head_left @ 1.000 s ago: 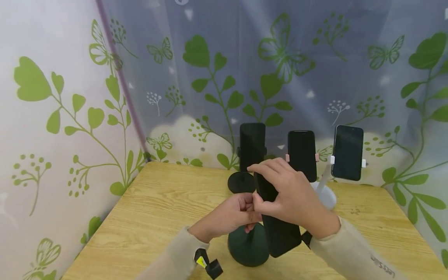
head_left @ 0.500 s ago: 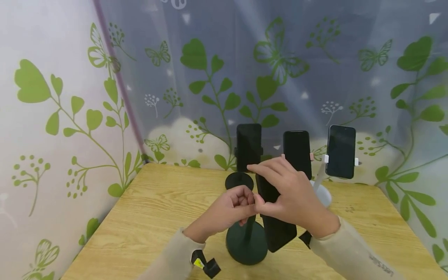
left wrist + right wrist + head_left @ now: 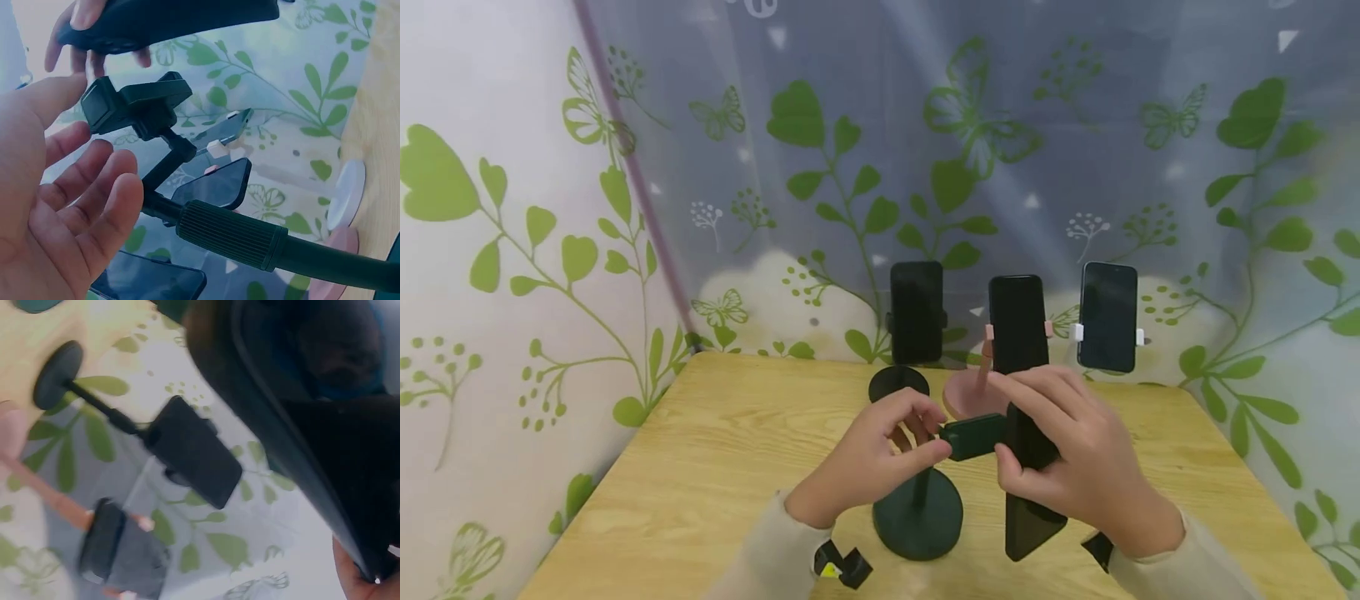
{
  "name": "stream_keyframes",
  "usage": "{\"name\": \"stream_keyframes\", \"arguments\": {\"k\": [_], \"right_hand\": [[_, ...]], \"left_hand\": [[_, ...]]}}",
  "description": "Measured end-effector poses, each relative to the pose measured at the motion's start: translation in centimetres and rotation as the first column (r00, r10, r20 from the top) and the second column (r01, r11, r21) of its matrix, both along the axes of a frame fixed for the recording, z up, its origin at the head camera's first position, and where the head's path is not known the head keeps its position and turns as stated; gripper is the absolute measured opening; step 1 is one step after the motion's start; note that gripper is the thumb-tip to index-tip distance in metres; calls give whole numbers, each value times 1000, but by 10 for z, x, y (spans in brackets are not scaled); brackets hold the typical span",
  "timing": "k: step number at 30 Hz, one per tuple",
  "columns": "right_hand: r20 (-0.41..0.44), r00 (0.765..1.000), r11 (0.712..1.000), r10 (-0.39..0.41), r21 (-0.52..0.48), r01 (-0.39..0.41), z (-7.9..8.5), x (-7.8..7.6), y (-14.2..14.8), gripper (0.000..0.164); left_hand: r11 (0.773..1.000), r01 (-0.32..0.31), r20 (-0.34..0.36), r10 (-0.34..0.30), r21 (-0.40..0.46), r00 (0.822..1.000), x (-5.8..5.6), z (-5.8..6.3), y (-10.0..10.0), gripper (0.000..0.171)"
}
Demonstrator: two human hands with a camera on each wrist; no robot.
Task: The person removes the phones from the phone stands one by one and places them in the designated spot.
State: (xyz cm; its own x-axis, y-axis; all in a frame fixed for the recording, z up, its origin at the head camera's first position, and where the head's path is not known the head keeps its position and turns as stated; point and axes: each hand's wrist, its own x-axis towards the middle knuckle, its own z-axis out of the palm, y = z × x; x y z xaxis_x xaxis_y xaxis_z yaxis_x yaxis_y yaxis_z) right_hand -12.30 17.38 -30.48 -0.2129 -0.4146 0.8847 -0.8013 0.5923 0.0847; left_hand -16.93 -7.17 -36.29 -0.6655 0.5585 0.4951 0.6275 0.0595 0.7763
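Note:
In the head view a dark green phone stand [image 3: 917,521] stands upright near the front of the table. Its clamp head [image 3: 977,437] carries no phone. My left hand [image 3: 868,458] is at the clamp's left end, thumb and fingers spread around it; the left wrist view shows the fingers loosely bent beside the clamp [image 3: 137,103]. To the right, my right hand [image 3: 1082,450] grips a black phone [image 3: 1033,525] between thumb and fingers, tilted, apart from the clamp in the left wrist view. The phone's dark body [image 3: 250,375] fills much of the right wrist view.
Behind are a black stand [image 3: 898,382] with a black phone [image 3: 917,312], a pink stand [image 3: 958,400] with another phone [image 3: 1018,321], and at right a phone [image 3: 1108,317] in white clips. A leaf-printed curtain [image 3: 835,83] hangs behind the wooden table [image 3: 700,467].
My right hand has moved right and slightly down with the phone, uncovering the green clamp. My left hand's thumb and fingers have spread from their closer pinch.

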Motion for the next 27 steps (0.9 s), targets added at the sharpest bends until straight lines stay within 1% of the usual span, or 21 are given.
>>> {"name": "stream_keyframes", "arguments": {"k": [3, 6, 9, 11, 15, 18, 21, 23, 27], "right_hand": [[-39, 999, 999, -26, -34, 24, -12, 4, 11, 51], [-73, 995, 996, -72, -60, 68, -24, 6, 22, 51], [-89, 989, 991, -120, -76, 114, -35, 7, 35, 50], [-83, 984, 986, -157, -74, 151, -43, 7, 44, 51], [-64, 975, 977, -211, -38, 209, -59, 8, 62, 53], [-82, 968, 971, -239, -4, 240, -71, 8, 75, 53], [-81, 962, 964, -261, 26, 264, -83, 7, 87, 54], [-57, 957, 957, -283, 51, 286, -90, 7, 95, 55], [7, 946, 942, -323, 95, 321, -101, 3, 105, 57]], "left_hand": [[999, -9, -3, 9, -42, 1000, 4, 0, 1, 26], [998, -22, 12, 23, -62, 1000, 6, 1, 2, 32], [996, -35, -3, 35, -85, 999, 7, 1, 3, 37], [994, -41, -24, 39, -96, 999, 7, 0, 5, 41], [994, -53, -72, 46, -96, 996, 7, -1, 6, 41], [996, -54, -102, 46, -72, 994, 6, -2, 7, 40], [998, -45, -126, 38, -47, 991, 6, -2, 8, 39], [998, -46, -144, 40, -35, 989, 5, -2, 8, 38], [997, -75, -188, 70, -17, 980, 3, -3, 5, 35]]}}
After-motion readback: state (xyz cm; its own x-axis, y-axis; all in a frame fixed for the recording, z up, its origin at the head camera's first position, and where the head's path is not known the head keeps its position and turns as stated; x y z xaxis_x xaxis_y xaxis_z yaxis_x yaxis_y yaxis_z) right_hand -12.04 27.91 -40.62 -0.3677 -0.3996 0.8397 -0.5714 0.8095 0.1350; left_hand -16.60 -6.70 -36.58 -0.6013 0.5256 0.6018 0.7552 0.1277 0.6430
